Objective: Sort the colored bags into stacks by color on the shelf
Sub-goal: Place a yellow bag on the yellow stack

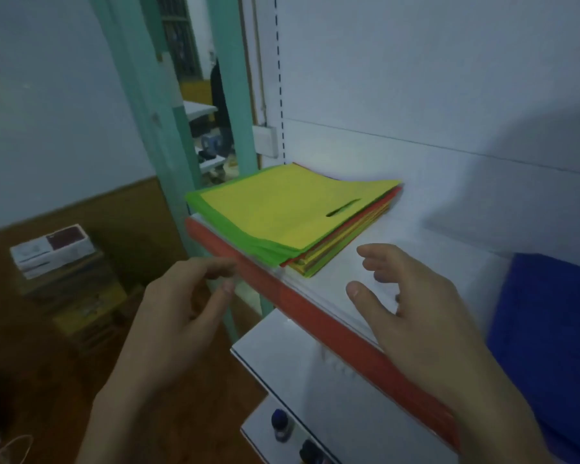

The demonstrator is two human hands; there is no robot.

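Both your left hand and right hand are loose and empty, near the shelf edge. The mixed bag pile sits far-left: thin, floppy, probably slippery, so pinch the yellow top bag's near corner.

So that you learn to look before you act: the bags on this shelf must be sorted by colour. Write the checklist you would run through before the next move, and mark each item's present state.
1. Hands free: left hand and right hand hold nothing. Ok.
2. Top bag within reach: the yellow bag lies uncovered on top of the pile. Ok.
3. Pile one colour: green, red and yellow layers show at its edge. Not ok.
4. Room for a new stack: bare shelf lies between the pile and the blue stack. Ok.
5. Blue stack all blue: cut off by the frame edge. Cannot tell.
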